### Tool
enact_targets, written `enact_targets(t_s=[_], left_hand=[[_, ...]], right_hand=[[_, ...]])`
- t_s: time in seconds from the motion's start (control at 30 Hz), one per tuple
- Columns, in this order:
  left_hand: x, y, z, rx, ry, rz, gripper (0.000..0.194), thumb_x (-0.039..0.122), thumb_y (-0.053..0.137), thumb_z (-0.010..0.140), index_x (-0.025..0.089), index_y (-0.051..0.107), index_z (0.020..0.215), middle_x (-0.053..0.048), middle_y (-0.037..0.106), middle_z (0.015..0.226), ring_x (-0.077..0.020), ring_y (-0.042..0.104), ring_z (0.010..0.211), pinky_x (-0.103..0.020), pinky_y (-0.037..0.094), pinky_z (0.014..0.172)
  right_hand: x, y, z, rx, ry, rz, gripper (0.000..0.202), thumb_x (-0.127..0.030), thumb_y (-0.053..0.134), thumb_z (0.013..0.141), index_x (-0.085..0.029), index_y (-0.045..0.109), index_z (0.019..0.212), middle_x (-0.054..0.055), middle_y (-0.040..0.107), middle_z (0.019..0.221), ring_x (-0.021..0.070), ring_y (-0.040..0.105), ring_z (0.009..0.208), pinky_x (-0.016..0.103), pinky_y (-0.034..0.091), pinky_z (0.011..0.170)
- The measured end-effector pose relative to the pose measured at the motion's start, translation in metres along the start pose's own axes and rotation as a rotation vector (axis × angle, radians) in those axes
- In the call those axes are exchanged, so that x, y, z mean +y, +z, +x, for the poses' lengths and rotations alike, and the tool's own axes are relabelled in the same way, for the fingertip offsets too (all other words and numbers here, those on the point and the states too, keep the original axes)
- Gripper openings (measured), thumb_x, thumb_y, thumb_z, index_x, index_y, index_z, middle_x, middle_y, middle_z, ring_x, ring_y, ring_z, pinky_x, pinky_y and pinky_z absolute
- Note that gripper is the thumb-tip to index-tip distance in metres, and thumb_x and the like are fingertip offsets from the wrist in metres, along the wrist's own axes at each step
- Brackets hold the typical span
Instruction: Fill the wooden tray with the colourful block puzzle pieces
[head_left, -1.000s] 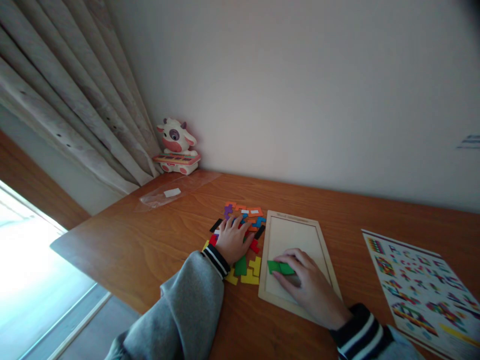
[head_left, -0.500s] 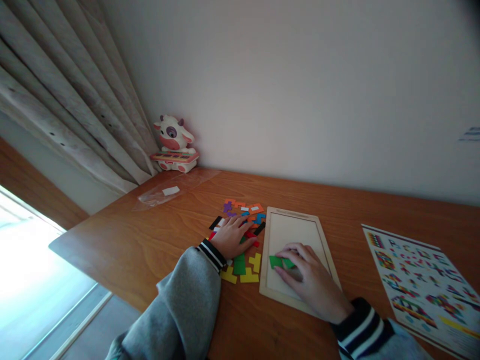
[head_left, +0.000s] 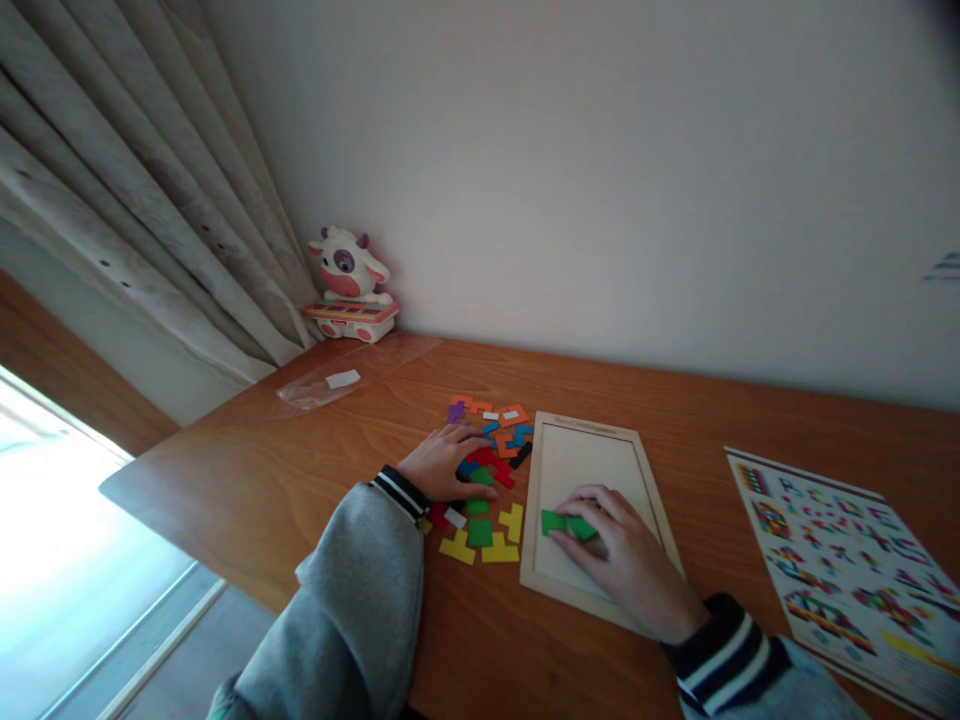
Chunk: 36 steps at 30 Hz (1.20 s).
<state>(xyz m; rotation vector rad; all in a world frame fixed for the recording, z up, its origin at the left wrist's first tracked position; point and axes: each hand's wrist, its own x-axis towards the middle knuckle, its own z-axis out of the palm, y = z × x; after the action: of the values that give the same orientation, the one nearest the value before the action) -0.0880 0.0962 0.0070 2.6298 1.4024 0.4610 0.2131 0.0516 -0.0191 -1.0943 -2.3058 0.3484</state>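
Observation:
My left hand (head_left: 448, 464) rests over the pile of coloured pieces, fingers apart, near red pieces (head_left: 495, 466) and a green piece (head_left: 480, 533). Yellow pieces (head_left: 500, 548) lie at the near edge of the pile, orange and blue ones at its far side. My right hand (head_left: 616, 548) is over the wooden frame board (head_left: 529, 530), thumb and fingers closed around a green piece (head_left: 580, 527). Another green part (head_left: 553, 521) shows just left of its fingertips, on the pale inside of the board.
A picture sheet (head_left: 847, 580) lies on the right of the wooden table (head_left: 480, 660). At the back left are a clear plastic bag (head_left: 307, 390) and a cow toy with a keyboard (head_left: 350, 285), beside a curtain.
My left hand has shifted a little to the left over the pile, uncovering more red and green pieces. My right hand has stayed almost still on the board.

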Motion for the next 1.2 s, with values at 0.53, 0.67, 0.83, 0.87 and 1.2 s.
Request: enact_targets(t_s=[0.53, 0.67, 0.83, 0.87, 1.2], left_hand=[[0.033, 0.002, 0.007, -0.046, 0.284, -0.258, 0.034, 0.046, 0.066, 0.086, 0.022, 0.069, 0.110, -0.007, 0.073, 0.101, -0.0208, 0.066, 0.096, -0.032, 0.048, 0.090], [0.033, 0.002, 0.007, -0.072, 0.301, -0.276, 0.040, 0.048, 0.068, 0.083, 0.023, 0.069, 0.113, -0.008, 0.073, 0.104, -0.0228, 0.066, 0.099, -0.034, 0.048, 0.092], [0.032, 0.004, 0.007, -0.068, 0.318, -0.278, 0.039, 0.047, 0.071, 0.081, 0.023, 0.070, 0.112, -0.007, 0.074, 0.100, -0.0225, 0.065, 0.094, -0.034, 0.048, 0.089], [0.031, 0.005, 0.007, -0.068, 0.313, -0.272, 0.037, 0.045, 0.069, 0.083, 0.023, 0.070, 0.112, -0.007, 0.074, 0.099, -0.0224, 0.065, 0.094, -0.034, 0.048, 0.089], [0.035, 0.010, 0.008, -0.015, 0.129, -0.354, 0.038, 0.044, 0.072, 0.082, 0.023, 0.068, 0.114, -0.007, 0.063, 0.109, -0.0150, 0.063, 0.083, -0.027, 0.053, 0.080]], right_hand=[[-0.001, 0.000, 0.000, 0.020, -0.013, -0.063, 0.019, -0.036, 0.063, 0.090, -0.026, 0.067, 0.106, 0.008, 0.064, 0.108, 0.0256, 0.061, 0.099, 0.044, 0.052, 0.087], [0.004, 0.004, 0.000, 0.051, 0.042, -0.083, 0.017, -0.035, 0.060, 0.092, -0.024, 0.067, 0.104, 0.007, 0.064, 0.101, 0.0253, 0.062, 0.093, 0.044, 0.051, 0.084], [0.006, 0.003, 0.001, 0.117, 0.058, -0.110, 0.017, -0.032, 0.057, 0.094, -0.023, 0.066, 0.104, 0.007, 0.064, 0.100, 0.0250, 0.062, 0.092, 0.043, 0.051, 0.084], [0.005, 0.002, 0.001, 0.121, 0.038, -0.109, 0.017, -0.032, 0.057, 0.093, -0.023, 0.066, 0.104, 0.007, 0.065, 0.101, 0.0249, 0.062, 0.093, 0.043, 0.051, 0.084], [-0.025, -0.006, 0.001, -0.020, -0.230, -0.012, 0.015, -0.024, 0.059, 0.092, -0.026, 0.065, 0.106, 0.006, 0.068, 0.105, 0.0223, 0.062, 0.097, 0.040, 0.050, 0.087]])
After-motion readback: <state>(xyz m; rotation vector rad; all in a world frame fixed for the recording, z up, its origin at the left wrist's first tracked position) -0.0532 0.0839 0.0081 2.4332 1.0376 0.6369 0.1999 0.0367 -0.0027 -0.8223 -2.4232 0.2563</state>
